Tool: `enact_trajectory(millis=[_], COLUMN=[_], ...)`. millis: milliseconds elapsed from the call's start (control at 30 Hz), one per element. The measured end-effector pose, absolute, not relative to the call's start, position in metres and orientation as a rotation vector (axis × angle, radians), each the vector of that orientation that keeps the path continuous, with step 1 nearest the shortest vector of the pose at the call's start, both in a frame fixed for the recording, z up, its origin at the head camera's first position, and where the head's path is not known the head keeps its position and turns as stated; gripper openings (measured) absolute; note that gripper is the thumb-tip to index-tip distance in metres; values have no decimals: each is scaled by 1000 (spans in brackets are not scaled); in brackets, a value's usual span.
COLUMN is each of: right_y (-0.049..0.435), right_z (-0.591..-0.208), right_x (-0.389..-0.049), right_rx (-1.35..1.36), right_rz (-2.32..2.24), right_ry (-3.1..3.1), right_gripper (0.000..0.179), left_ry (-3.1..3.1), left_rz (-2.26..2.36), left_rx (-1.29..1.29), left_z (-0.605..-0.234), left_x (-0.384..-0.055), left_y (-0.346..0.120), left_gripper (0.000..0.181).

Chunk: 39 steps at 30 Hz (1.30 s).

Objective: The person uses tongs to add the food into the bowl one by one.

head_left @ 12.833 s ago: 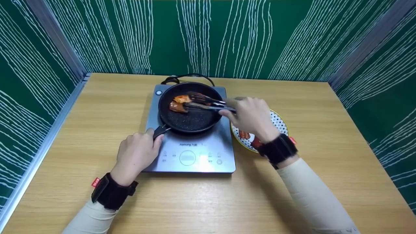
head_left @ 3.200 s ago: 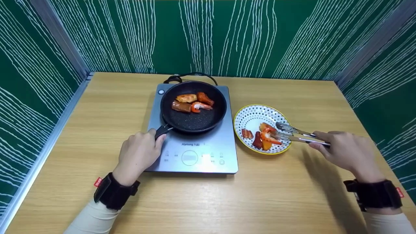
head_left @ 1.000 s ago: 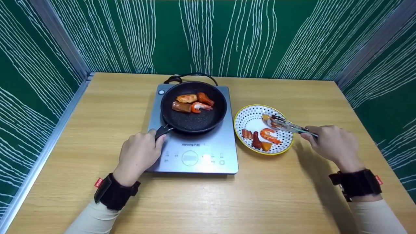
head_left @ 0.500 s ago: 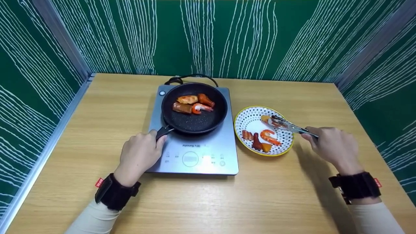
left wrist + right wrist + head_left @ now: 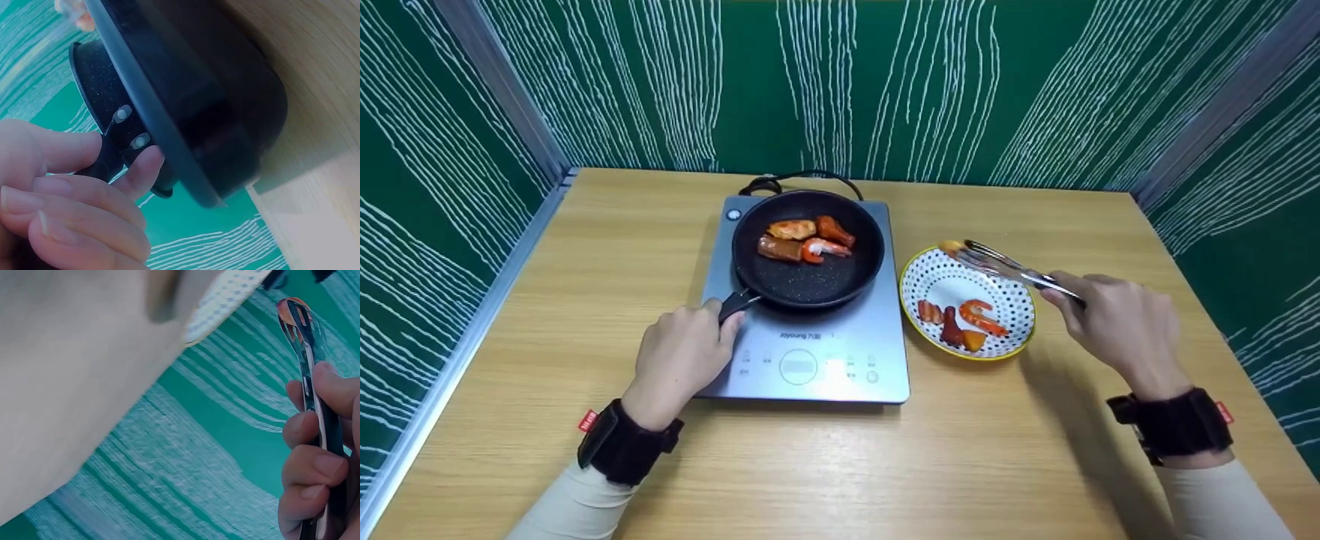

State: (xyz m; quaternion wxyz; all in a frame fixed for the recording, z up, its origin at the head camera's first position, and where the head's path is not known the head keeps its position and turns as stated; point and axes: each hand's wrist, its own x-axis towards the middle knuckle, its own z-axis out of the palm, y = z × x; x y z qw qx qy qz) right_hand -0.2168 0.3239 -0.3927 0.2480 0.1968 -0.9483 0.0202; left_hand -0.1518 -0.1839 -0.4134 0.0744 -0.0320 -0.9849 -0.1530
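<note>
My left hand grips the black handle of a frying pan. Inside the pan lie a brown slab, a golden-brown piece, a small drumstick and a shrimp. In my right hand are metal tongs, their tips pinching an orange-brown food piece above the far rim of the dotted plate. Most of that piece is hidden by the tongs. A second shrimp, a dark red drumstick, an orange chunk and a striped meat piece lie on the plate.
The pan sits on a silver induction cooker with a touch panel at its front. Its black cord loops behind. The plate stands close to the cooker's right side on the wooden table. Green walls enclose the table.
Over the last seconds the tongs closed on the orange-brown piece in the plate. In the last half second they lifted it up and left toward the far rim. My left hand stayed on the handle.
</note>
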Motion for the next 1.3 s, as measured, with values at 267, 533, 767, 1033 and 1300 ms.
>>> enact_trajectory(millis=[267, 533, 767, 1033, 1300], right_y=[277, 234, 193, 146, 109], right_z=[-368, -353, -356, -373, -386], right_x=[-222, -230, -238, -244, -242], right_rx=[700, 800, 881, 971, 971], right_rz=[114, 135, 106, 60, -15], right_ry=[-2421, -2335, -2339, -2383, -2379], right_gripper=[28, 27, 24, 24, 19], left_ry=[-2956, -2959, -2946, -2964, -2974], left_rz=[-474, -469, -476, -483, -503], left_rx=[-89, -92, -97, -97, -93], left_z=[-413, -412, -413, -412, -411], left_x=[-151, -152, -151, -152, -151], left_y=[-184, -184, -185, -184, -185], left_gripper=[39, 40, 39, 39, 38])
